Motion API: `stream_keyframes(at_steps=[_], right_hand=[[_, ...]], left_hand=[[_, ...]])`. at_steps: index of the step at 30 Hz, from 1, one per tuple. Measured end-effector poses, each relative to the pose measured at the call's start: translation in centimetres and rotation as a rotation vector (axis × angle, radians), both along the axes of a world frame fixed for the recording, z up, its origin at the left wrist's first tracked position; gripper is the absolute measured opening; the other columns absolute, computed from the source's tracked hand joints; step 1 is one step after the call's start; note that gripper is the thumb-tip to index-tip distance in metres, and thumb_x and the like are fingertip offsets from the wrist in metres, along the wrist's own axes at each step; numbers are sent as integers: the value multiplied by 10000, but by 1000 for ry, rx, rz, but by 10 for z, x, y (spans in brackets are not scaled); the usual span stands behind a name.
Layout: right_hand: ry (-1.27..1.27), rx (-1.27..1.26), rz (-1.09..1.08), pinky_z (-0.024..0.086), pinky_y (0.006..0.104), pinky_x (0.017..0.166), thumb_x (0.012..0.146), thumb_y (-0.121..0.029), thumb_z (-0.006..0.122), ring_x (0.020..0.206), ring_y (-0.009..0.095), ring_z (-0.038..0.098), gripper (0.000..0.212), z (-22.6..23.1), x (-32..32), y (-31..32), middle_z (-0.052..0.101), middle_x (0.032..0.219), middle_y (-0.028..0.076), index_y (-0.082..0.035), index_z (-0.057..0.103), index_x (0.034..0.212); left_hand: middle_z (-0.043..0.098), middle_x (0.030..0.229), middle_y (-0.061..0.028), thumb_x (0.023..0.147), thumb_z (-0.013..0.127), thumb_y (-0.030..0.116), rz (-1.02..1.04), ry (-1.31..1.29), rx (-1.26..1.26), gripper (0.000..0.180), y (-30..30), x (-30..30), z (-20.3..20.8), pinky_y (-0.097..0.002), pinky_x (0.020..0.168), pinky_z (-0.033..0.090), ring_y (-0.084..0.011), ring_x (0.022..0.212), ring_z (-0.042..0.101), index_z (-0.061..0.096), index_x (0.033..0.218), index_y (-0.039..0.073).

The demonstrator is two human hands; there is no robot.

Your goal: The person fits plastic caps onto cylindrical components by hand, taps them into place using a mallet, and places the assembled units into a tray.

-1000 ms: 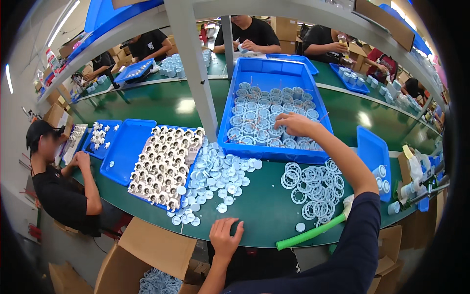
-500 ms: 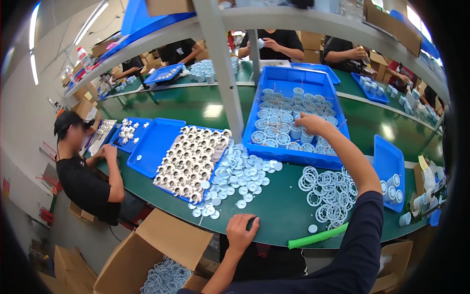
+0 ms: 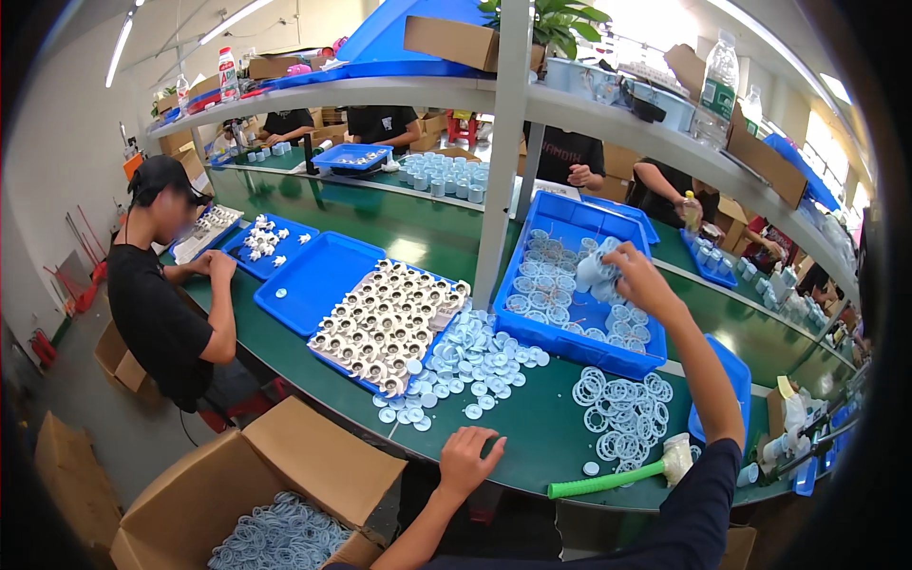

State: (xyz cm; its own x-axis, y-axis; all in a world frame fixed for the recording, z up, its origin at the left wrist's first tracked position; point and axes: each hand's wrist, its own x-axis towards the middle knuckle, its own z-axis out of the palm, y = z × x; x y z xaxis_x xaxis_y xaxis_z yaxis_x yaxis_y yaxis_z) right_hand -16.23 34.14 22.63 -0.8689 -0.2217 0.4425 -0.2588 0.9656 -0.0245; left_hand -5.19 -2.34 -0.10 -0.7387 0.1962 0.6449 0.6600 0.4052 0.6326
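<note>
The right hand (image 3: pixel 638 275) lifts white cylinder parts (image 3: pixel 598 271), fingers clamped, above the blue bin (image 3: pixel 570 344). The left hand (image 3: pixel 467 461) rests flat, fingers together, on the tabletop's (image 3: pixel 522 437) near edge. White rings (image 3: pixel 617 413), discs (image 3: pixel 475 356) and a green-handled mallet (image 3: pixel 613 477) lie between; a steel post (image 3: pixel 499 180) stands left of the bin.

The right hand (image 3: pixel 638 275) covers part of the white part (image 3: pixel 597 273) it holds, so its shape is hard to tell. The grey post (image 3: pixel 503 161) hides a bit of the big blue bin (image 3: pixel 570 347) behind it. The cardboard box (image 3: pixel 285 465) runs off the bottom edge. The neighbour's face is blurred. The people across the belt are cut off at the shoulders by the shelf (image 3: pixel 608 114).
</note>
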Motion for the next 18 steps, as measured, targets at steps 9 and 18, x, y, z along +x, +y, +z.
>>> stream_keyframes(at_steps=[9, 18], right_hand=[[-472, -9, 317, 527, 450, 977, 817, -25, 728, 1163, 388, 591, 546, -63, 149, -115, 541, 1351, 134, -198, 599, 1318], [-228, 51, 311, 552, 412, 881, 777, -15, 672, 1042, 333, 578, 566, -158, 152, -133, 580, 1367, 80, -250, 683, 1291]], left_hand=[[704, 916, -103, 851, 786, 119, -110, -61, 87, 133, -3, 7, 4, -424, 723, 525, -327, 852, 668, 696, 929, 60], [624, 1356, -188, 781, 881, 207, -284, 2, 340, 751, -35, 5, 130, -389, 960, 492, -293, 1193, 600, 528, 1398, -36]])
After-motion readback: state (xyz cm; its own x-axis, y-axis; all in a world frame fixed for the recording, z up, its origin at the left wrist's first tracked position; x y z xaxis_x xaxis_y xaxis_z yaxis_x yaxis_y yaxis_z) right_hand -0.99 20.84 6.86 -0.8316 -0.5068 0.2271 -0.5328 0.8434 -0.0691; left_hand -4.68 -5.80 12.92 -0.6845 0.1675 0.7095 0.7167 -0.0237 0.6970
